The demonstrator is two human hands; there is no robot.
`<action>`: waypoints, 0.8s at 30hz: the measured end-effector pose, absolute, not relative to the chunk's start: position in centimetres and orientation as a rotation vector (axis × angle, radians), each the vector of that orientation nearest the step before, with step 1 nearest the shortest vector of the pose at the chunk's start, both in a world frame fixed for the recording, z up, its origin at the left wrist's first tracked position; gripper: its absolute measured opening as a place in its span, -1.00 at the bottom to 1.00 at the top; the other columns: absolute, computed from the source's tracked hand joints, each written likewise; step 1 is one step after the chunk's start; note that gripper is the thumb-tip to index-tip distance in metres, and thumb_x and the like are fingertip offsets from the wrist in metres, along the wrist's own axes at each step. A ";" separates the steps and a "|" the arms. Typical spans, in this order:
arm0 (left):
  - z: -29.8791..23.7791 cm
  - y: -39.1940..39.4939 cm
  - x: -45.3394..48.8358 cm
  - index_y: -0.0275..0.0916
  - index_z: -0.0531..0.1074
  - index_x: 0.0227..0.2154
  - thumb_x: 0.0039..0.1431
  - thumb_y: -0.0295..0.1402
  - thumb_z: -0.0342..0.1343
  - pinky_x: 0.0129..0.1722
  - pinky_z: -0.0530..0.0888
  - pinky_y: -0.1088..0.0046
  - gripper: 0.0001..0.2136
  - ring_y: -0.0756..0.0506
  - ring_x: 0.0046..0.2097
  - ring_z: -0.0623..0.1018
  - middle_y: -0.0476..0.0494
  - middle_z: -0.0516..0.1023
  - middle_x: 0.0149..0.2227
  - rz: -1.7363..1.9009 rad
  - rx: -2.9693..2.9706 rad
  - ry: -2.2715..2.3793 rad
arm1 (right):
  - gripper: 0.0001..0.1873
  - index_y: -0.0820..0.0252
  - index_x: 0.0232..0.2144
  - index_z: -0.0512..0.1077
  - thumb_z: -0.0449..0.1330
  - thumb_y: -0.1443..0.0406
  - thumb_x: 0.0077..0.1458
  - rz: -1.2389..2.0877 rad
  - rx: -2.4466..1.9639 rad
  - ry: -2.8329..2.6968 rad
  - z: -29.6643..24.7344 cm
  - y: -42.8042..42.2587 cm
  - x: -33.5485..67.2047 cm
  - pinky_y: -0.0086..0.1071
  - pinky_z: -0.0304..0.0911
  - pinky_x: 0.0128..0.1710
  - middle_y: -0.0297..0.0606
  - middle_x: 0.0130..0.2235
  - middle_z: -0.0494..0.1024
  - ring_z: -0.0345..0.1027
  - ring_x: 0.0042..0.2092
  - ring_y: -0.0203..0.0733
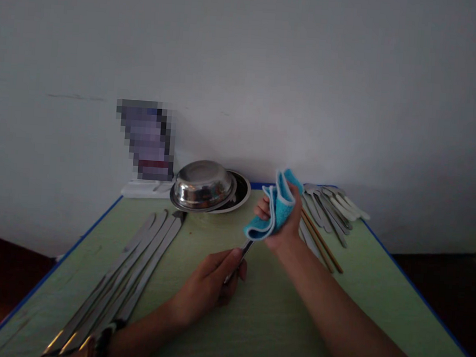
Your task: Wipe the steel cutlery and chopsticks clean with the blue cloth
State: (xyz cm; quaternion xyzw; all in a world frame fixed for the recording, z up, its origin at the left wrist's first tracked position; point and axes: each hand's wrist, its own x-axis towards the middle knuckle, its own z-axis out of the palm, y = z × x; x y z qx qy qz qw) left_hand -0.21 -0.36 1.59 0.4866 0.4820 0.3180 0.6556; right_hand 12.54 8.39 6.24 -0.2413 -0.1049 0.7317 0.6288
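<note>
My left hand (pixel 215 277) is closed around the handle of a slim metal utensil (pixel 247 247) above the middle of the table. A folded blue cloth (pixel 284 202) with a pale edge is gripped in my right hand (pixel 287 225). The cloth wraps the utensil's far end, so its head is hidden and I cannot tell its kind. Just right of the cloth lie brown chopsticks (pixel 322 241) and several metal spoons and forks (pixel 329 206).
Long metal utensils (pixel 127 274) lie along the table's left side, partly under my left forearm. An upturned steel bowl (pixel 203 184) rests on a dark, pale-rimmed dish (pixel 243 192) at the back. A blurred-out phone-like device (pixel 149 139) leans by the wall. The green table (pixel 277 322) has blue edges.
</note>
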 end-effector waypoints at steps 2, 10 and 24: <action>1.3 -0.3 -0.2 -0.27 0.30 -0.52 0.11 0.01 -0.07 -0.71 0.06 0.60 -0.60 0.11 -0.68 0.09 0.17 0.10 -0.72 0.738 1.078 1.102 | -0.57 0.17 -0.75 0.06 -0.09 0.15 0.09 1.714 -0.592 -0.224 5.8 8.0 11.7 -0.57 -0.19 -0.81 -0.47 -0.81 0.12 -0.08 -0.78 -0.46; 1.2 -0.3 0.2 -0.25 0.26 -0.54 0.03 0.07 -0.03 -0.70 0.04 0.60 -0.58 0.11 -0.67 0.07 0.17 0.09 -0.70 0.778 1.010 1.140 | -0.58 0.16 -0.77 0.06 -0.05 0.16 0.05 1.793 -0.651 -0.265 5.6 7.4 10.7 -0.56 -0.20 -0.81 -0.49 -0.83 0.10 -0.10 -0.79 -0.46; 1.4 -0.4 -0.6 -0.23 0.19 -0.62 0.15 0.01 -0.13 -0.65 0.03 0.53 -0.57 0.08 -0.64 0.08 0.14 0.08 -0.70 0.636 1.149 1.043 | -0.51 0.17 -0.75 0.05 -0.15 0.04 0.07 1.480 -0.380 -0.370 7.3 10.4 18.2 -0.53 -0.09 -0.71 -0.47 -0.73 0.07 -0.09 -0.70 -0.46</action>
